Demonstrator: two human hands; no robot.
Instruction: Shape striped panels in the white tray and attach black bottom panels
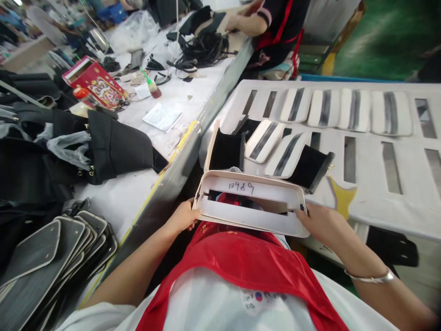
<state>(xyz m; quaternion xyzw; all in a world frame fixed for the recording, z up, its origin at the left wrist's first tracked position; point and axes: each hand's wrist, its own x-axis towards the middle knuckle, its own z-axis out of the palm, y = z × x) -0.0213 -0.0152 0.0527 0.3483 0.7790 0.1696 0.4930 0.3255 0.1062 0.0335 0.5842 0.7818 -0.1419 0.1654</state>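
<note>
A pale rectangular slotted panel [255, 221], rounded at the corners, is held out level in front of my red apron. Handwritten figures run along its far strip, and a long slot opens through its middle. My left hand [184, 216] grips the left end, fingers curled beneath it. At the opposite end my right hand [320, 221] pinches the corner beside a small dark fitting. Just beyond the panel lie black pieces [227, 149] with pale edges and a white piece [285, 156] with a dark central strip. Parts of my fingers are hidden under the panel.
On my right, a white slotted table [365, 179] carries several striped white pieces [354, 110] and a yellow notched piece [342, 197]. The left bench holds black bags [117, 147], stacked grey panels [37, 248] and a small bottle [154, 89]. A co-worker [275, 27] sits at the back.
</note>
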